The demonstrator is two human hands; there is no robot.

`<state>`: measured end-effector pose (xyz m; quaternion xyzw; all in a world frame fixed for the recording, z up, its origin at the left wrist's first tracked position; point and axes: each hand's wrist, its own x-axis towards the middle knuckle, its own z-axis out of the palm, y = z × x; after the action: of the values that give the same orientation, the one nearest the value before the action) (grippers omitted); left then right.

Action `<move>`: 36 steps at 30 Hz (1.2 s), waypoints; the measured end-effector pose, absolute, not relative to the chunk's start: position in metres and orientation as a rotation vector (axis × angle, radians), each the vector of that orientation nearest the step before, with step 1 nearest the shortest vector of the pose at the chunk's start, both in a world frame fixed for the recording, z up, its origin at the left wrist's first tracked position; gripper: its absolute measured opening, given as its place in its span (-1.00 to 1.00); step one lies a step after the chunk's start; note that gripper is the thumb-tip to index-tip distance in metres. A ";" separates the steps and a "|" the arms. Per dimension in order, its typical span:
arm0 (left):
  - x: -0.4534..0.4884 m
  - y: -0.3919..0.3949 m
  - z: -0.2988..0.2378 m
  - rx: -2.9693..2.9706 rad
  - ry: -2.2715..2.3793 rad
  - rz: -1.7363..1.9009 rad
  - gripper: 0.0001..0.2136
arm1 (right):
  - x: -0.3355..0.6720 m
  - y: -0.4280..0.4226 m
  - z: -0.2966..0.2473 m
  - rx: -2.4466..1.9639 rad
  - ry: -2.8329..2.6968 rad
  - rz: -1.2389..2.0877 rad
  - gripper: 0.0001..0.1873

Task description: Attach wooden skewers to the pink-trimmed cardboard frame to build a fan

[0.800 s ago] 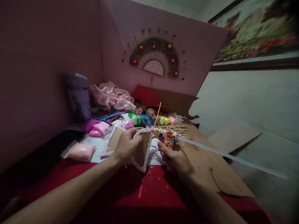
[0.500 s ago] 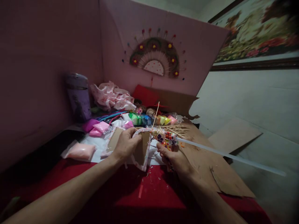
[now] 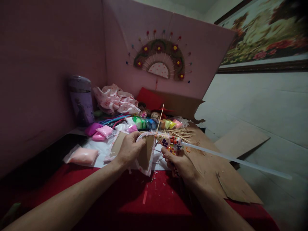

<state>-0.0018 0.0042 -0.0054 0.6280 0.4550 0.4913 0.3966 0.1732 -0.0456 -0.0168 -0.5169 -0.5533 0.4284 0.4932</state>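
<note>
My left hand (image 3: 132, 147) is closed on the upper edge of a cardboard piece (image 3: 145, 157) rimmed with pale fabric. In my right hand (image 3: 178, 160) is a flower-patterned hot glue gun (image 3: 171, 142), fingers wrapped round its handle. A long translucent glue stick (image 3: 235, 159) sticks out of its back toward the right. The gun's nozzle end points left and meets the cardboard piece's edge close to my left fingers. A thin wooden stick (image 3: 160, 118) stands slanted upward at that edge. Whether anything fixes it there I cannot tell.
Bags of coloured clay (image 3: 141, 123), wooden sticks (image 3: 183, 134) and crumpled fabric (image 3: 115, 99) lie behind my hands. A purple tumbler (image 3: 81, 102) stands at left. Large cardboard (image 3: 211, 166) extends to the right. A decorated half-circle (image 3: 158, 48) hangs on the pink panel.
Hardly anything differs. The glue stick's far end has shifted slightly to the left; both hands keep their places and grips.
</note>
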 end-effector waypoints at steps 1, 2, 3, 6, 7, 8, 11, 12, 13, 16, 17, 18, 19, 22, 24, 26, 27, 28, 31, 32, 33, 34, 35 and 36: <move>-0.002 0.004 -0.006 1.590 1.156 1.245 -0.86 | 0.173 -0.046 -0.016 -1.261 -1.341 1.041 -0.66; -0.002 0.004 -0.006 1.588 1.157 1.247 -0.85 | 0.172 -0.047 -0.016 -1.268 -1.339 1.047 -0.67; -0.002 0.004 -0.006 1.588 1.157 1.248 -0.85 | 0.172 -0.048 -0.016 -1.274 -1.338 1.055 -0.67; -0.001 0.004 -0.005 1.579 1.154 1.253 -0.84 | 0.171 -0.049 -0.015 -1.270 -1.337 1.076 -0.66; -0.001 0.004 -0.005 1.576 1.152 1.254 -0.84 | 0.171 -0.049 -0.015 -1.262 -1.341 1.080 -0.65; -0.001 0.004 -0.005 1.572 1.150 1.254 -0.84 | 0.171 -0.049 -0.015 -1.255 -1.347 1.083 -0.65; -0.001 0.004 -0.004 1.572 1.149 1.250 -0.84 | 0.172 -0.048 -0.015 -1.255 -1.371 1.080 -0.65; -0.001 0.004 -0.004 1.574 1.149 1.248 -0.84 | 0.173 -0.047 -0.015 -1.264 -1.377 1.074 -0.65; -0.001 0.004 -0.004 1.577 1.150 1.248 -0.84 | 0.173 -0.047 -0.015 -1.276 -1.381 1.065 -0.64; -0.002 0.004 -0.004 1.583 1.162 1.240 -0.84 | 0.173 -0.047 -0.014 -1.311 -1.385 1.054 -0.63; -0.002 0.003 -0.003 1.585 1.168 1.239 -0.84 | 0.173 -0.048 -0.014 -1.319 -1.385 1.059 -0.63; -0.001 0.003 -0.003 1.585 1.169 1.240 -0.84 | 0.172 -0.048 -0.014 -1.324 -1.384 1.067 -0.63; -0.001 0.003 -0.003 1.585 1.165 1.242 -0.84 | 0.172 -0.049 -0.014 -1.326 -1.381 1.076 -0.63; -0.001 0.002 -0.001 1.585 1.150 1.249 -0.84 | 0.171 -0.050 -0.014 -1.311 -1.362 1.091 -0.64; -0.001 0.002 -0.001 1.586 1.153 1.250 -0.84 | 0.170 -0.050 -0.014 -1.285 -1.346 1.079 -0.67; -0.001 0.002 -0.002 1.588 1.160 1.251 -0.84 | 0.170 -0.050 -0.014 -1.265 -1.334 1.065 -0.70; -0.001 0.002 -0.003 1.590 1.159 1.255 -0.85 | 0.171 -0.050 -0.014 -1.259 -1.330 1.064 -0.71; -0.001 0.003 -0.003 1.591 1.156 1.258 -0.85 | 0.171 -0.050 -0.014 -1.256 -1.327 1.070 -0.72; -0.001 0.004 -0.005 1.590 1.143 1.266 -0.85 | 0.171 -0.049 -0.014 -1.244 -1.322 1.101 -0.71; -0.001 0.004 -0.006 1.591 1.140 1.266 -0.85 | 0.171 -0.049 -0.014 -1.241 -1.319 1.106 -0.71; -0.001 0.004 -0.006 1.594 1.137 1.265 -0.85 | 0.171 -0.049 -0.014 -1.241 -1.314 1.105 -0.70; -0.001 0.004 -0.006 1.599 1.134 1.263 -0.85 | 0.171 -0.049 -0.014 -1.245 -1.308 1.102 -0.69; -0.001 0.004 -0.006 1.603 1.133 1.262 -0.85 | 0.171 -0.049 -0.014 -1.254 -1.302 1.099 -0.69; -0.001 0.004 -0.005 1.602 1.132 1.261 -0.85 | 0.170 -0.049 -0.015 -1.266 -1.297 1.098 -0.68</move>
<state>-0.0012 0.0042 -0.0053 0.6315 0.4463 0.4970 0.3937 0.1704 -0.0490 -0.0145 -0.5209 -0.5337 0.4521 0.4893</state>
